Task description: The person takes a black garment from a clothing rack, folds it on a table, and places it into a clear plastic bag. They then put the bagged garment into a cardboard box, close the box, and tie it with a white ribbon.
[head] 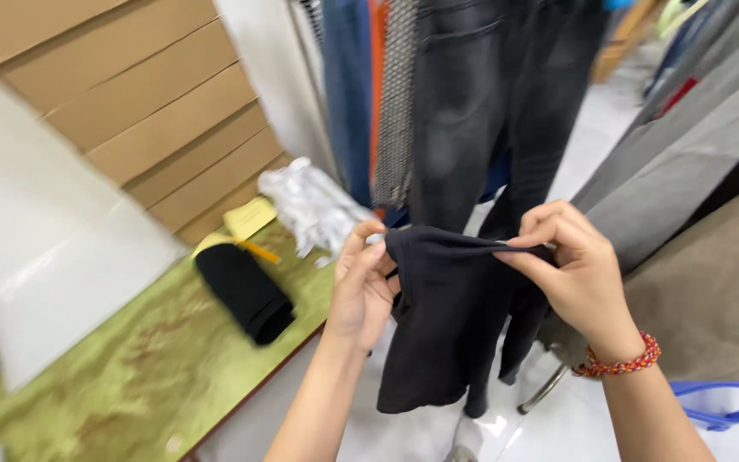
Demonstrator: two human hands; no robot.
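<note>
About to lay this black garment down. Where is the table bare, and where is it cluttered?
Bare green tabletop lies between the white board and the folded black cloth, toward the near edge. The far end is crowded: yellow notepad, white plastic bundle. Both hands, left and right, hold the black garment.

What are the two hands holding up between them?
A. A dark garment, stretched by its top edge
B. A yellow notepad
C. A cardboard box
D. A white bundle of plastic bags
A: the left hand and right hand each pinch the top edge of a dark garment, which hangs down between them over the floor, beside the green table.
</note>
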